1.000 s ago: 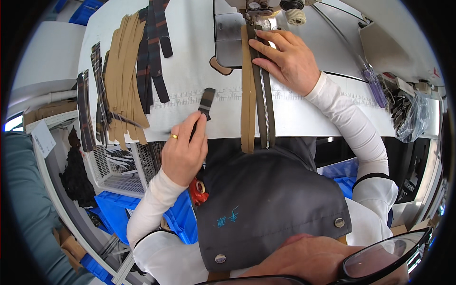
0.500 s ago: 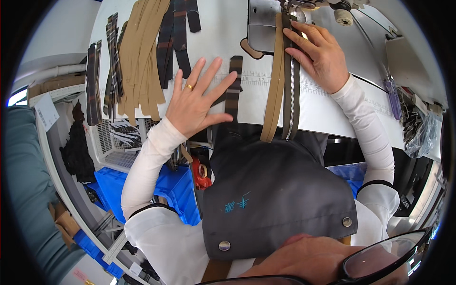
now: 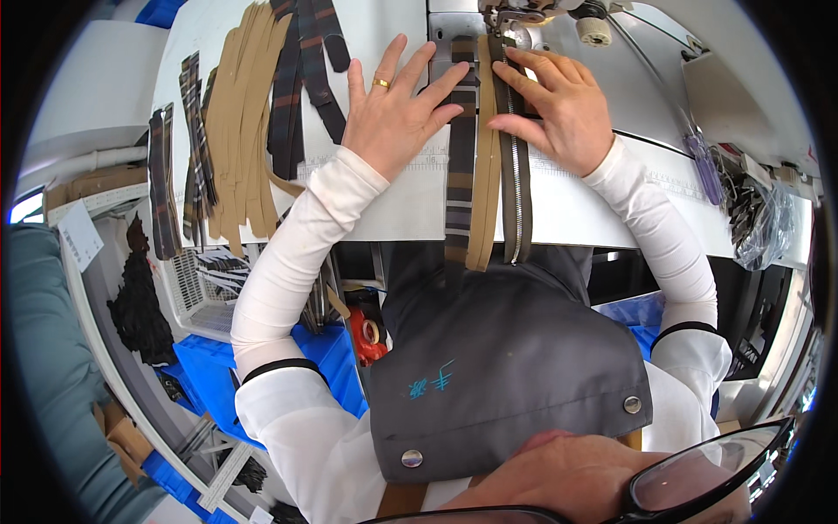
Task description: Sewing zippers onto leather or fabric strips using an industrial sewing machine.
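Note:
A dark zipper (image 3: 515,196) with metal teeth runs from under the sewing machine's presser foot area (image 3: 509,24) toward me, its end over the table edge. Along its left side lies a tan fabric strip (image 3: 483,196). Left of that, a dark plaid strip (image 3: 459,188) lies roughly parallel, close to the tan one. My left hand (image 3: 393,113), a ring on one finger, is spread flat with thumb and fingertips at the plaid strip's left edge and upper part. My right hand (image 3: 563,113) rests on the zipper with fingers stretched, fingertips close to the machine.
Tan strips (image 3: 240,131) and dark plaid strips (image 3: 288,113) lie in bunches on the white table (image 3: 384,214) at left. Below stand a white basket (image 3: 188,293) and blue bins (image 3: 327,358). Purple-handled snips (image 3: 703,166) and a plastic bag (image 3: 766,231) sit at right.
My left hand has moved right and away from me, bringing the plaid strip up beside the tan strip. My right hand stays on the zipper, and the view has shifted slightly.

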`<state>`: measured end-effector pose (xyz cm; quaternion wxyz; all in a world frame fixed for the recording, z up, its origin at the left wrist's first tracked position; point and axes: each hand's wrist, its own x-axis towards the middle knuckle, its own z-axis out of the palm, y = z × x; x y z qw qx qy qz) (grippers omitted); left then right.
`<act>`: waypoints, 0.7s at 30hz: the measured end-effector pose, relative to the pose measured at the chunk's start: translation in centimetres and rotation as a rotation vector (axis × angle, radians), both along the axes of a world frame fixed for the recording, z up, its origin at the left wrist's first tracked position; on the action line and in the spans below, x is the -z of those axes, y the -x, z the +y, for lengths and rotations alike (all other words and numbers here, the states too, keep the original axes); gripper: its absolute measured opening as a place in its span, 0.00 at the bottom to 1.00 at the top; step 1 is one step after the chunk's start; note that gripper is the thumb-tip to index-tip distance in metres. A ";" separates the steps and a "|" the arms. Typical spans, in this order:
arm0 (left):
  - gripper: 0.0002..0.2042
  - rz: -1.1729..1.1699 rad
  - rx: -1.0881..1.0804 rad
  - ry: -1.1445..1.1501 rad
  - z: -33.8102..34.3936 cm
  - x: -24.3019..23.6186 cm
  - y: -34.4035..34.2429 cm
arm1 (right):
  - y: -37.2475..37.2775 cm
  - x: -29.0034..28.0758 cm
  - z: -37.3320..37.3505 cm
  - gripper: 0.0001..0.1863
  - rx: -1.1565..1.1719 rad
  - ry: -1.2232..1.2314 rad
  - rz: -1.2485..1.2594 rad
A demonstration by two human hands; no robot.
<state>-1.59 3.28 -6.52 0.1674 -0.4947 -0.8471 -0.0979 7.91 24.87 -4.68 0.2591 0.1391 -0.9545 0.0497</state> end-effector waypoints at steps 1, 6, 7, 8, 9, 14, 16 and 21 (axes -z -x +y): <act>0.23 0.084 0.013 -0.037 0.3 -0.3 -0.3 | 0.0 0.1 -0.2 0.35 0.009 0.010 -0.005; 0.17 -0.073 -0.089 -0.131 -0.1 -1.9 -1.5 | -0.5 0.5 -0.7 0.37 0.071 -0.006 -0.008; 0.15 -0.135 -0.115 -0.142 -0.5 -2.1 -1.5 | -0.4 0.5 -0.8 0.37 0.077 -0.013 -0.006; 0.15 -0.133 -0.115 -0.141 -0.7 -2.1 -1.4 | -0.4 0.4 -0.9 0.37 0.084 -0.021 -0.005; 0.13 -0.153 -0.107 -0.169 -0.9 -1.8 -1.4 | -0.4 0.4 -0.9 0.37 0.082 -0.020 -0.005; 0.10 -0.101 -0.117 -0.180 -2.3 -1.6 -2.4 | 0.0 0.3 -1.2 0.36 0.059 -0.002 0.002; 0.07 -0.177 -0.250 -0.261 -4.0 -2.6 -1.8 | -0.2 0.3 -1.0 0.36 0.062 -0.005 0.002; 0.10 0.197 -0.389 -0.268 -14.2 -10.3 7.5 | -0.3 0.0 -1.3 0.36 0.059 0.003 -0.001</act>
